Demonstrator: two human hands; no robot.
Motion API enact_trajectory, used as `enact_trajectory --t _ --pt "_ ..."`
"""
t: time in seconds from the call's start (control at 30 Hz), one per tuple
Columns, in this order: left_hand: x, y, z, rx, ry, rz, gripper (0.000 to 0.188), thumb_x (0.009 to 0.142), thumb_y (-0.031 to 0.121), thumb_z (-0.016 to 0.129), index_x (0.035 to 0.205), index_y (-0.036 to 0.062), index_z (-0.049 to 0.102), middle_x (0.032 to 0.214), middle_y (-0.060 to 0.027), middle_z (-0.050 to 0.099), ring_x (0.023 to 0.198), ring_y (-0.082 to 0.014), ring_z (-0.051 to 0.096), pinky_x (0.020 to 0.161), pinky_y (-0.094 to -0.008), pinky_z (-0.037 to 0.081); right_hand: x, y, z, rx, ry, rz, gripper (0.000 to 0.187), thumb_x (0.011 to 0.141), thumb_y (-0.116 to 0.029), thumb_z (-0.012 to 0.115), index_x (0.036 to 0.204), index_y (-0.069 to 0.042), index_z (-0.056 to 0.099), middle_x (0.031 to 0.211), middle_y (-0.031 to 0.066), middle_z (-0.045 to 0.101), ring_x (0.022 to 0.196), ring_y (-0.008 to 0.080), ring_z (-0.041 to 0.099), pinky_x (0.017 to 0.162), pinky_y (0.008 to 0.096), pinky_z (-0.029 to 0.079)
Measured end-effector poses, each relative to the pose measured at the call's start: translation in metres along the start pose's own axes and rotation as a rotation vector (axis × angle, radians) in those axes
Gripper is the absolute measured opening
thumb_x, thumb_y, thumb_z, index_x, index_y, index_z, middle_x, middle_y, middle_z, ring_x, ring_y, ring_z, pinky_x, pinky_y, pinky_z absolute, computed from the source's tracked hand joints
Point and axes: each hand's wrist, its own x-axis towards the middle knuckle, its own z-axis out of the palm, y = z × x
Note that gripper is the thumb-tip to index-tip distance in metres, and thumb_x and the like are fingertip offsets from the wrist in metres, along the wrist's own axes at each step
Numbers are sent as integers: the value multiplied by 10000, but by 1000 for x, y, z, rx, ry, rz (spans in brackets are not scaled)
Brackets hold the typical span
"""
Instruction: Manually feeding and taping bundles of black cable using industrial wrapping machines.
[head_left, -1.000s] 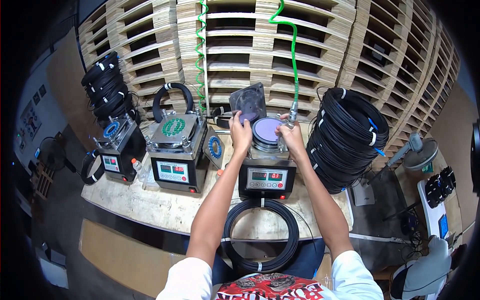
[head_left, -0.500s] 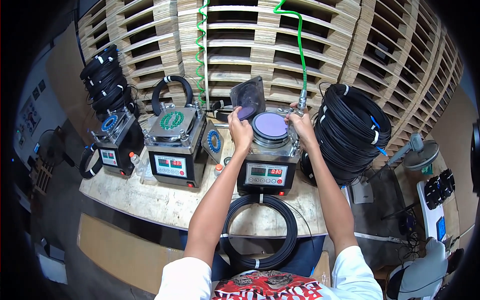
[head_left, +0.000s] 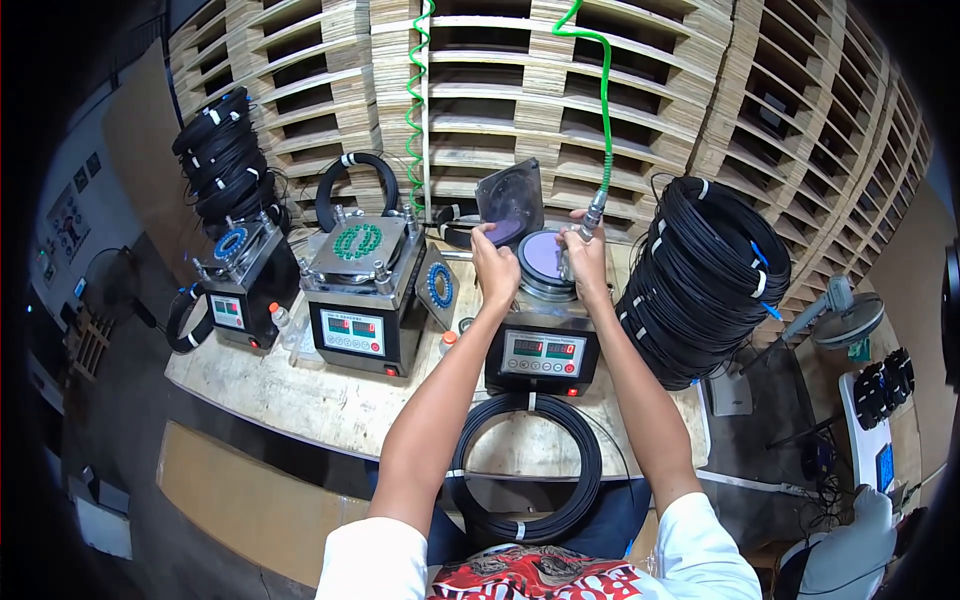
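A square metal plate (head_left: 510, 195) stands tilted behind the polishing machine (head_left: 543, 348) in front of me, with a purple patch showing on its lower part. My left hand (head_left: 496, 270) is closed at the plate's lower left edge; its fingertips are partly hidden. On the machine's top lies a round purple disc (head_left: 541, 252) in a dark ring. My right hand (head_left: 588, 262) grips a metal air gun (head_left: 594, 215) fed by a green hose (head_left: 608, 110). The gun is over the disc's right side, its lower end partly covered by my fingers.
Two similar machines (head_left: 352, 335) (head_left: 243, 310) stand to the left, carrying green and blue rings of connectors. A plate with blue connectors (head_left: 440, 288) leans beside them. Black cable coils (head_left: 700, 290) pile up at right; another coil (head_left: 470, 490) hangs over the table's front edge. Wooden pallets (head_left: 480, 60) rise behind.
The right hand and air gun have moved left, from beside the purple disc to over its right part. My left hand stays at the plate. The whole view has shifted slightly.
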Motion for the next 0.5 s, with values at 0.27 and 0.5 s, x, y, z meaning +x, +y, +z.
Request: enact_trajectory --t 0.27,0.5 --pt "-2 6 -5 55 85 -112 297 753 -77 467 1039 -32 397 969 -293 554 942 -500 556 861 -540 389 -12 -4 7 123 -96 69 346 885 -21 508 1223 -74 455 952 99 645 857 188 670 756 319 550" --pt "-1 4 4 88 105 -111 266 758 -80 460 1012 -40 388 930 -307 540 919 -512 556 839 -548 384 -15 -11 43 301 -163 79 341 895 -11 515 1221 -65 435 934 103 624 844 181 652 774 313 539"
